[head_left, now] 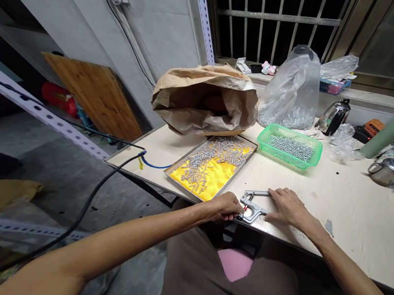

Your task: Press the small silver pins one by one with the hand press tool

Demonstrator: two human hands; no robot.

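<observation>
A grey metal pair of spring pliers [255,210] lies at the table's front edge, its handles spread and pointing right. My right hand [286,207] grips those handles, fingers on the upper one and thumb by the lower one. At the jaw end, my left hand [225,207] is closed in a pinch against the tool. A small red part shows beside its fingertips; what the fingers pinch is too small to make out. Just beyond the left hand lies a shallow tray [207,200] lined with yellow cloth, with many small silvery metal pieces scattered over it.
Behind the tray, an open brown paper bag [204,101] leans over its far end. A green plastic basket [289,146] holds more metal pieces, near a clear plastic bag [291,92]. A steel mug [391,172] and green bottle [389,135] stand right. A black cable [90,195] hangs left.
</observation>
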